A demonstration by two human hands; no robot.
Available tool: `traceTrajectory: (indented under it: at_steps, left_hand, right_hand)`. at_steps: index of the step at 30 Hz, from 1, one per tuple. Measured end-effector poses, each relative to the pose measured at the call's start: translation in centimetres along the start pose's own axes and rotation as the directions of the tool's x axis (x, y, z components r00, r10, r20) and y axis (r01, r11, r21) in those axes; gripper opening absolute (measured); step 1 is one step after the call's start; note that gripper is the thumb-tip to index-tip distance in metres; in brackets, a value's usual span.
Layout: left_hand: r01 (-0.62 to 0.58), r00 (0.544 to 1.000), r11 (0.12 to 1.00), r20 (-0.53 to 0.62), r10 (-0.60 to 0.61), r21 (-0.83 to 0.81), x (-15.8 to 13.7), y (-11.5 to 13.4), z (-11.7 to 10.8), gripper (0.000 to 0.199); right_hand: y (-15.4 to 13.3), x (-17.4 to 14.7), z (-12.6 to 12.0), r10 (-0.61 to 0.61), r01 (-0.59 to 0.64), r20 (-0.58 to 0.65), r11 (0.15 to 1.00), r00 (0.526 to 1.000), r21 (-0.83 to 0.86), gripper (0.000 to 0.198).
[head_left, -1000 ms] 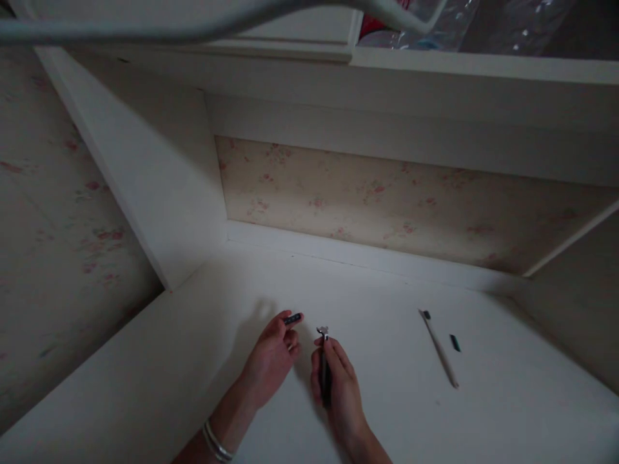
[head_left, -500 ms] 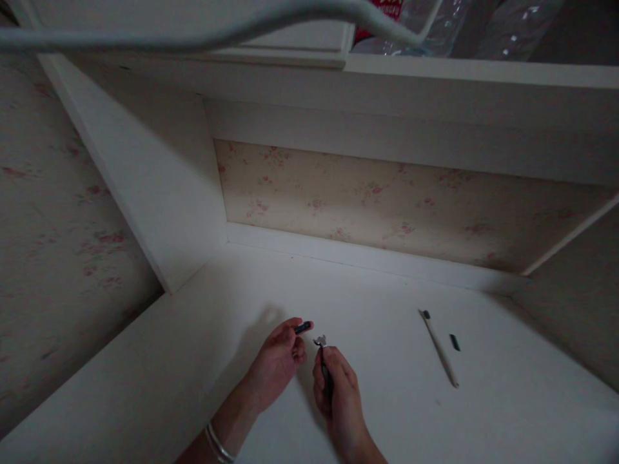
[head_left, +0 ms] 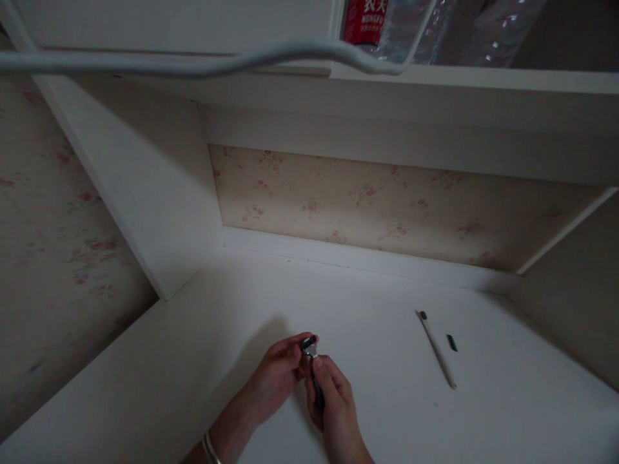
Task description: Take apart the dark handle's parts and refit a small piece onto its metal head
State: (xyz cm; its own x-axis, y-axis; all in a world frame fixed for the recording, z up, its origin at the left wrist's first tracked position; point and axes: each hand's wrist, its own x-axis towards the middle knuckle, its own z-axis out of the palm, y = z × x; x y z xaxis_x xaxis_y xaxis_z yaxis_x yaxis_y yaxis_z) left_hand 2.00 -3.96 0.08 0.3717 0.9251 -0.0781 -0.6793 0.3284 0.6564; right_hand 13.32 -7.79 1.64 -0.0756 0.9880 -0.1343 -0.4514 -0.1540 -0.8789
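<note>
My left hand (head_left: 276, 374) is closed, pinching a small dark bar that looks like a razor cartridge (head_left: 308, 342) between thumb and fingers. My right hand (head_left: 336, 394) wraps round what appears to be a razor handle (head_left: 318, 390), dark, with a silver forked head pointing up. That head meets or nearly meets the underside of the dark bar; whether they are joined I cannot tell. Right of my hands, a slim pale stick with a dark tip (head_left: 439, 353), shaped like a toothbrush, lies on the white desk. Beside it rests a small dark-green piece (head_left: 451, 342).
A white desktop (head_left: 217, 303) meets a white side panel (head_left: 145, 174) at left and a floral-papered wall (head_left: 314, 193) behind. Overhead, a pale curved bar (head_left: 271, 57) crosses in front of a shelf holding clear bottles (head_left: 500, 32), one with a red label.
The silver head in my right hand has come up against the dark bar in my left hand, closing the gap between them. The view has shifted slightly. The items at right stay put.
</note>
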Motion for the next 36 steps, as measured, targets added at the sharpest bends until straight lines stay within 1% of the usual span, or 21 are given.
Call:
traceTrajectory:
  at_steps: [3, 10, 14, 18, 22, 25, 28, 32, 34, 36]
  left_hand:
    - [-0.006, 1.0, 1.0, 0.014, 0.006, 0.0, -0.1, -0.1, -0.2, 0.031]
    - [-0.025, 0.998, 1.0, 0.051, 0.025, -0.002, 0.0, 0.0, -0.3, 0.032]
    - [-0.032, 0.998, 0.999, 0.057, 0.03, 0.023, 0.1, 0.3, -0.3, 0.03]
    - [-0.065, 0.996, 0.99, 0.072, 0.057, 0.122, 0.0, 0.9, -0.3, 0.028]
    - [-0.069, 0.991, 0.972, 0.13, 0.04, 0.226, -0.2, 1.5, -0.4, 0.021]
    - [-0.086, 0.987, 0.961, 0.157, 0.045, 0.264, -0.3, 1.6, -0.5, 0.012]
    - [-0.095, 0.987, 0.955, 0.151, 0.054, 0.281, -0.2, 1.3, -0.6, 0.012]
    - [-0.109, 0.982, 0.945, 0.181, 0.054, 0.309, -0.1, 1.4, -1.0, 0.018]
    - [-0.124, 0.98, 0.915, 0.194, 0.051, 0.384, -0.2, 1.7, -1.2, 0.021]
    - [-0.135, 0.98, 0.843, 0.196, 0.036, 0.521, -0.2, 2.2, -1.5, 0.015]
  right_hand:
    - [0.2, 0.1, -0.1, -0.031, 0.031, 0.01, 0.999, 0.999, -0.016, 0.042]
    - [0.0, 0.0, -0.3, -0.048, 0.053, 0.056, 0.994, 0.997, -0.093, 0.041]
    - [-0.4, 0.0, -0.4, -0.027, 0.033, 0.059, 0.993, 0.998, -0.111, 0.041]
    - [-1.0, 0.2, -0.8, 0.047, -0.037, 0.103, 0.995, 0.994, -0.096, 0.044]
    - [-1.6, 0.3, -1.4, 0.134, -0.122, 0.144, 0.988, 0.98, -0.091, 0.046]
    - [-1.8, 0.2, -1.4, 0.115, -0.092, 0.143, 0.983, 0.983, -0.158, 0.048]
    - [-1.7, 0.2, -1.2, 0.09, -0.067, 0.12, 0.981, 0.989, -0.182, 0.048]
    - [-1.8, 0.2, -1.4, 0.146, -0.126, 0.153, 0.983, 0.977, -0.135, 0.045]
    - [-2.0, 0.2, -1.7, 0.179, -0.152, 0.196, 0.977, 0.964, -0.148, 0.045]
    - [-2.1, 0.3, -2.1, 0.212, -0.169, 0.231, 0.967, 0.95, -0.192, 0.046]
